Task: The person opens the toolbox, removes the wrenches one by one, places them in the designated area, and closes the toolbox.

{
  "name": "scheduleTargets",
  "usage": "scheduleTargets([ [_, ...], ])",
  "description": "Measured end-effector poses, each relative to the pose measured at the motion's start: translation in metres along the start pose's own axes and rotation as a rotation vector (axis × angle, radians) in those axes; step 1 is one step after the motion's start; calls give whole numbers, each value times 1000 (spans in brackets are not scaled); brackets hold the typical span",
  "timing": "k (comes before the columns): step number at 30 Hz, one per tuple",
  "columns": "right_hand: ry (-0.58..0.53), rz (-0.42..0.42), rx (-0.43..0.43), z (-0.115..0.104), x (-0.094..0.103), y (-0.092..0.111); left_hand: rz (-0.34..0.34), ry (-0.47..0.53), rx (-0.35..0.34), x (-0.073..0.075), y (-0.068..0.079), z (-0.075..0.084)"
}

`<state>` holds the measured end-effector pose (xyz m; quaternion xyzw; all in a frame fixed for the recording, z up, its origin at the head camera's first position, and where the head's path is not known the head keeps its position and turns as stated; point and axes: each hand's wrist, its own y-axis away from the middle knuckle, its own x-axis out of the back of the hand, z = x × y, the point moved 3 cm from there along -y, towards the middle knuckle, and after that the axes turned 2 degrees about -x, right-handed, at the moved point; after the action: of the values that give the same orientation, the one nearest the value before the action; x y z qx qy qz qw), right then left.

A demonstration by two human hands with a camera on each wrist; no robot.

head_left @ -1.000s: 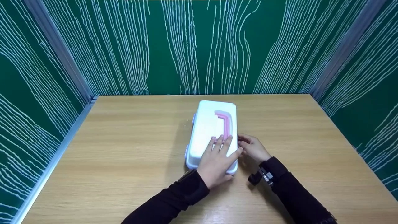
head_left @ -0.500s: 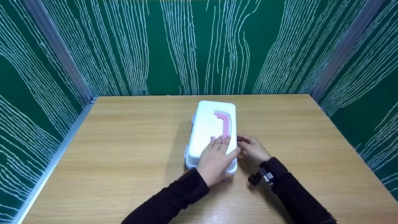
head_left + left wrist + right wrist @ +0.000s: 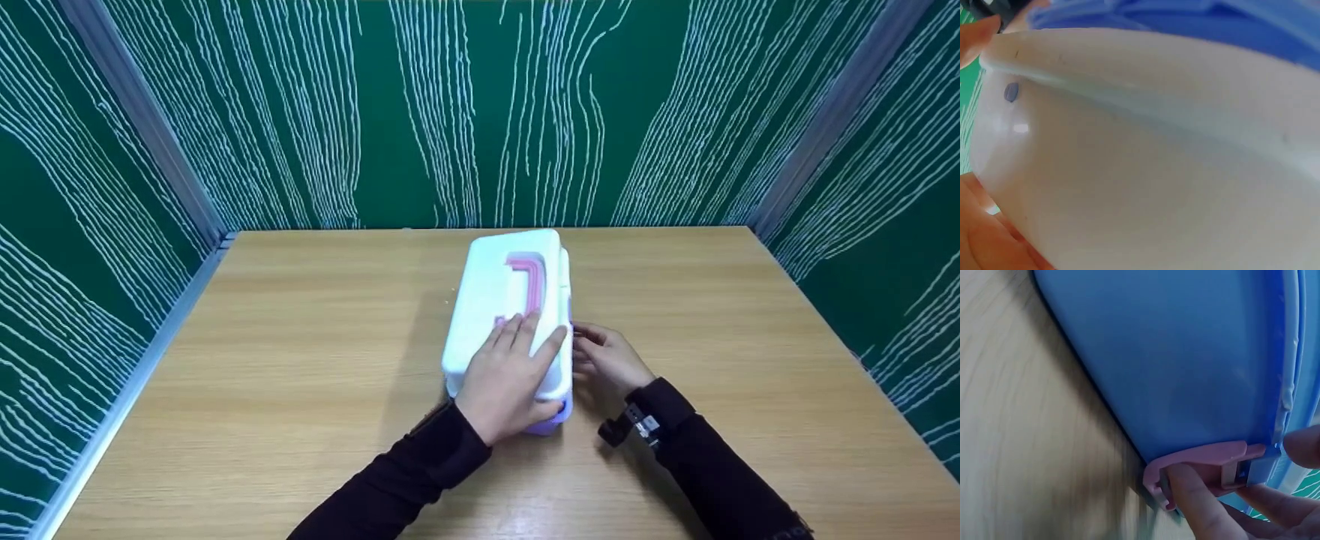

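Note:
A box with a white lid (image 3: pixel 480 296) and a purple-blue base (image 3: pixel 1168 365) stands in the middle of the table. Its lid is slightly raised along the right side, and a pink handle (image 3: pixel 535 281) is set into the top. My left hand (image 3: pixel 501 386) holds the lid at its near end, fingers spread over the top and thumb at the rim. At the right side, my right hand (image 3: pixel 611 361) has a finger hooked in a pink latch (image 3: pixel 1202 454), with the thumb near the rim. The inside of the box is hidden.
The wooden table (image 3: pixel 300 352) carries the box. Green panels with white wavy lines (image 3: pixel 495 112) enclose its back and sides, with metal posts (image 3: pixel 142 112) at the corners.
The lid's right side has risen and tilted leftward, baring the base's rim. My left hand has moved slightly left with it. My right hand stays at the box's right side.

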<state>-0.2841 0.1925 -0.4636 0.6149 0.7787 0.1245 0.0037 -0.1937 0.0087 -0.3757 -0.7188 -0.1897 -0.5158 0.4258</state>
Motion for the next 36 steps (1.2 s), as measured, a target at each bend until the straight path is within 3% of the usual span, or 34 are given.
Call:
scheduleTargets([
  [11, 44, 35, 5, 2, 1, -1, 151, 25, 66, 17, 4, -13],
  [17, 35, 47, -2, 1, 0, 0, 137, 77, 135, 23, 6, -21],
  [23, 39, 32, -8, -2, -2, 0, 168, 145, 195, 29, 9, -32],
  [36, 65, 41, 11, -3, -4, -1, 210, 500, 418, 41, 26, -75],
])
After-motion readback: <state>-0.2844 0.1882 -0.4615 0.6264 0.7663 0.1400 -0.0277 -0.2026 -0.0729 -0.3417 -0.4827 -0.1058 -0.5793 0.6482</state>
